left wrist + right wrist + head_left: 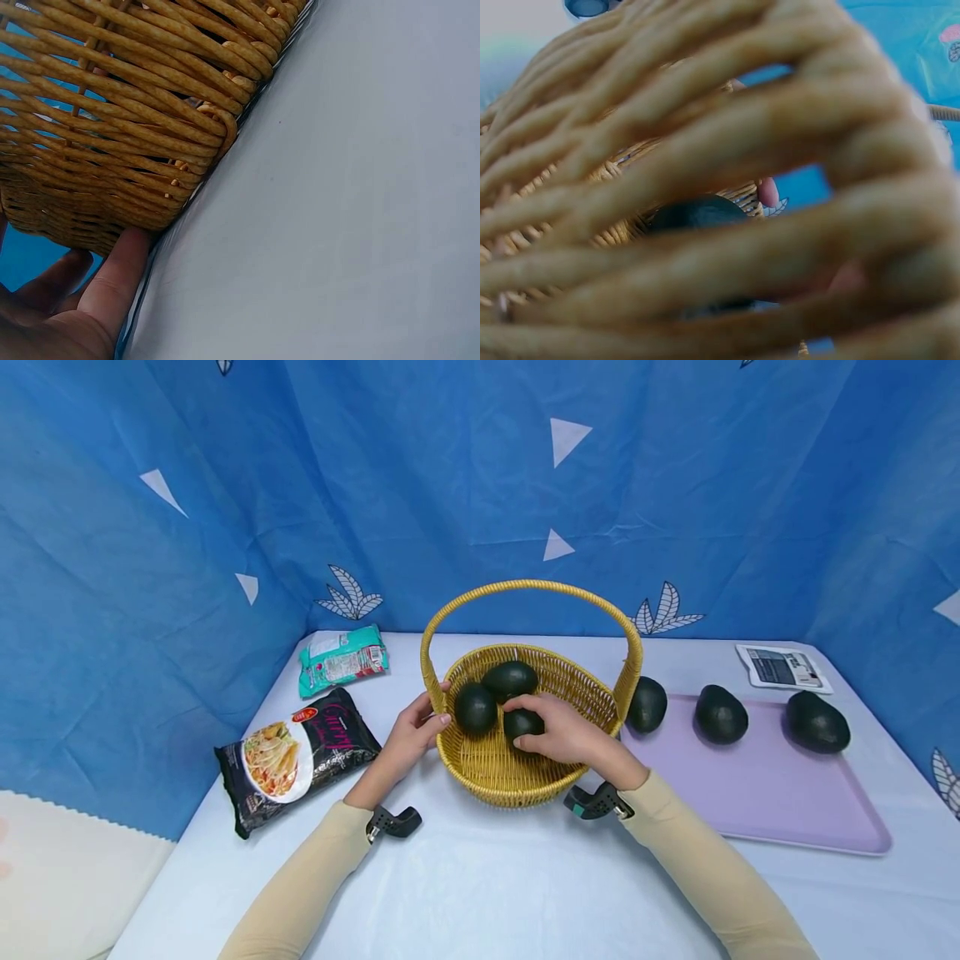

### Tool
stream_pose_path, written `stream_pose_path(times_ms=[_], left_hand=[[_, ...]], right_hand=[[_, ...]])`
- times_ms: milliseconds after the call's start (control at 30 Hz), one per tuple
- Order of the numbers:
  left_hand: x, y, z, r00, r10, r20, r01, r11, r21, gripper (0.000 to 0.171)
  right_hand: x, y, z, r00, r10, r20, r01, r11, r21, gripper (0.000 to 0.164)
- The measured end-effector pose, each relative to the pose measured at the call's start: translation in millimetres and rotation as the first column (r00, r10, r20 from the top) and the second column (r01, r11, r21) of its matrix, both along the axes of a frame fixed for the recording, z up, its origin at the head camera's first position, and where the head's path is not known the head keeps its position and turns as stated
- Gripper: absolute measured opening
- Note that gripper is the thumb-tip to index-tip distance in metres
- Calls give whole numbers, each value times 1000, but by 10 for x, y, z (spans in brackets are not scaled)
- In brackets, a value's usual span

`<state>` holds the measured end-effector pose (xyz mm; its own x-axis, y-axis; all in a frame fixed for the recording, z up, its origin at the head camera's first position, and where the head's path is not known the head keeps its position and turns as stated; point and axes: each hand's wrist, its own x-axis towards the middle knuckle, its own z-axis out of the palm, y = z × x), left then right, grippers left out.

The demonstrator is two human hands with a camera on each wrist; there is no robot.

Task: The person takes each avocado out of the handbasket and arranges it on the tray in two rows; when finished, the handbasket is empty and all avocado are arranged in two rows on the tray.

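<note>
A golden wicker basket (495, 785) with a tall hooped handle stands mid-table. My left hand (412, 731) rests against its left outer side; in the left wrist view the extended thumb (120, 281) touches the weave. Inside the basket, my right hand (558, 729) grips a dark green avocado (522, 727) between thumb and fingers. Two more avocados lie beside it, one at the left (476, 709) and one behind (510, 681). The basket's blurred weave (727, 150) covers much of the right wrist view, and the right hand is mostly hidden there.
Right of the basket, a lilac tray (787, 802) bears three avocados, the leftmost avocado (647, 704) close to the basket. A white-and-black packet (783, 667) lies behind the tray. At left are a black noodle bag (296, 760) and a teal packet (343, 660). Blue cloth (480, 485) hangs behind.
</note>
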<state>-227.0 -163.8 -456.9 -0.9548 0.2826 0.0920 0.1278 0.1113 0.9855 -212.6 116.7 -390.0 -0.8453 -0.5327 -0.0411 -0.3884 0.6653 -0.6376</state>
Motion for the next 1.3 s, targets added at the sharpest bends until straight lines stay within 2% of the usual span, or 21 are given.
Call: stream_pose_path(times_ms=[367,767,1067,1300], left_hand=[[7,-2,-7,1000,-12,-13,12,1000,5,59],[0,-14,-9,1000,-7,1,7,1000,-4,59],[2,-6,7,1000,-2,4,2,1000,-4,58],[9,2,9,1000,0,5,0,1000,-4,58]], right_hand=[[20,0,1,1000,2,-3,-2,1000,-13,50],[50,11,34,998,13,-60,-18,996,-84,50],[84,68,110,1000,-16,-5,15,990,-140,50],[130,145,218,1000,-3,1,4,980,-200,51]])
